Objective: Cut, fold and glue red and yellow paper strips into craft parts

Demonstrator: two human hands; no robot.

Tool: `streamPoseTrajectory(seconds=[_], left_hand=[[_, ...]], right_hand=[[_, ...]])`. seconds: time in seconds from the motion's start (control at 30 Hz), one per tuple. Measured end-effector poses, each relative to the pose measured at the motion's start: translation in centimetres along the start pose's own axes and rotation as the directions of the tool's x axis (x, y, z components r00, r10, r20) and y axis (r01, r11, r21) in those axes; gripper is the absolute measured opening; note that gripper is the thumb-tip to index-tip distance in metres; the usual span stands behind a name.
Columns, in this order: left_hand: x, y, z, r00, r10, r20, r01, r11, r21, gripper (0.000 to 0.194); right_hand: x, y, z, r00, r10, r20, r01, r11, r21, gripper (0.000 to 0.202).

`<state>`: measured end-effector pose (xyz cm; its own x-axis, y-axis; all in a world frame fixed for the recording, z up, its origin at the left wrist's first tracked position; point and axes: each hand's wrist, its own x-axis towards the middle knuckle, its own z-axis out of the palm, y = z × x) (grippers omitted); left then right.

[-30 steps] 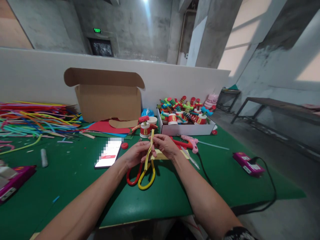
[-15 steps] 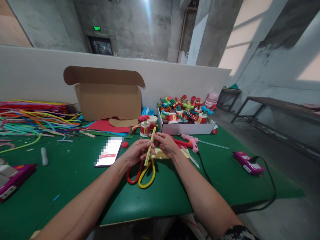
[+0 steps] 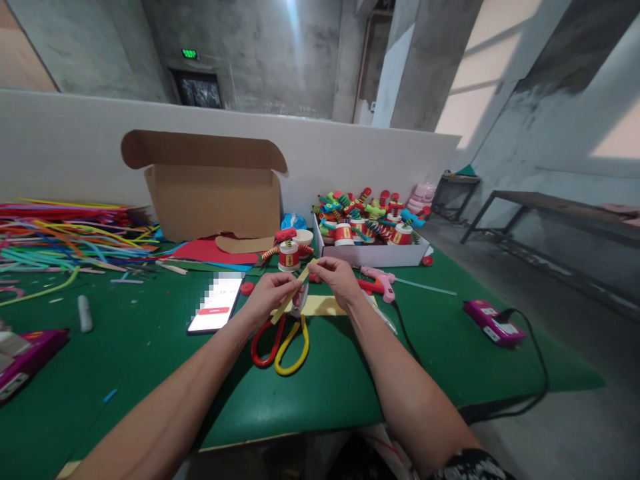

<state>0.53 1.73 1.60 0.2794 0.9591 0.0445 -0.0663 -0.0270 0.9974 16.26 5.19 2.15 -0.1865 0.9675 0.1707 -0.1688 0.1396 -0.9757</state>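
Clearly, both hands meet over the near middle of the green table, with a folded yellow strip between them. The left hand pinches the strip partway along, thumb and fingers closed on it. The right hand nips its upper end between thumb and fingertips, the gap closed down to the strip's thickness. The strip slants, its lower end toward the person and to the left, above a pair of scissors whose red and yellow handles face the person. Just right of the scissors, a flat yellow sheet lies partly under the right hand.

Beyond the hands stands a paper-cup figure with springy arms. Left of the left hand are a small red disc and a phone; right of the right hand lies a pink and red glue gun. Farther back, a white box holds many similar figures.
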Motion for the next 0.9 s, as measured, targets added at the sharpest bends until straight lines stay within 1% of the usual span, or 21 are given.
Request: streamPoseTrajectory(seconds=[0.1,0.27,0.43,0.53,0.6,0.67,0.73,0.77,0.8,0.83,0.87,0.9], left_hand=[[0.0,0.1,-0.1,1.0,0.029,-0.002,-0.029,0.999,0.043,0.031],[0.1,0.4,0.0,0.995,0.089,-0.034,-0.086,0.993,0.083,0.032],[0.3,0.2,0.0,0.997,0.072,-0.022,-0.07,0.994,0.079,0.034],[0.3,-0.1,-0.1,0.998,0.064,-0.026,-0.062,0.996,0.066,0.034],[0.3,-0.2,-0.2,0.997,0.071,-0.038,-0.067,0.994,0.088,0.033],[0.3,-0.2,-0.3,0.996,0.067,-0.061,-0.061,0.993,0.103,0.033],[0.3,-0.2,-0.4,0.993,0.053,-0.106,-0.045,0.996,0.079,0.032],[0.3,-0.2,-0.4,0.99,0.047,-0.135,-0.039,0.997,0.062,0.031],[0.4,-0.2,-0.5,0.985,0.043,-0.164,-0.036,0.998,0.049,0.031],[0.4,-0.2,-0.5,0.981,0.042,-0.191,-0.034,0.998,0.043,0.03],[0.4,-0.2,-0.6,0.976,0.042,-0.213,-0.033,0.998,0.045,0.03],[0.5,-0.2,-0.6,0.972,0.041,-0.23,-0.03,0.998,0.05,0.029]], right_hand=[[0.1,0.0,-0.1,1.0,0.005,-0.021,-0.005,1.0,0.013,0.026],[0.0,0.5,0.6,1.0,0.019,0.003,-0.019,1.0,0.0,0.027],[0.0,0.8,0.7,0.998,0.047,0.03,-0.047,0.999,-0.007,0.028],[0.0,1.1,1.0,0.998,0.038,0.049,-0.037,0.999,-0.03,0.027],[0.1,1.2,1.0,0.998,0.023,0.05,-0.02,0.998,-0.059,0.026],[0.4,1.1,0.4,1.0,-0.003,0.026,0.005,0.995,-0.096,0.025],[0.9,0.6,-1.2,0.998,-0.052,-0.039,0.045,0.985,-0.169,0.024],[1.1,0.2,-2.4,0.993,-0.088,-0.081,0.066,0.968,-0.244,0.024],[1.3,-0.2,-3.6,0.983,-0.137,-0.125,0.083,0.928,-0.363,0.022],[1.4,-0.6,-4.8,0.969,-0.191,-0.157,0.083,0.85,-0.521,0.018],[1.5,-0.9,-5.8,0.962,-0.218,-0.162,0.048,0.725,-0.688,0.015],[1.5,-1.2,-6.7,0.962,-0.216,-0.17,-0.013,0.583,-0.813,0.014]])
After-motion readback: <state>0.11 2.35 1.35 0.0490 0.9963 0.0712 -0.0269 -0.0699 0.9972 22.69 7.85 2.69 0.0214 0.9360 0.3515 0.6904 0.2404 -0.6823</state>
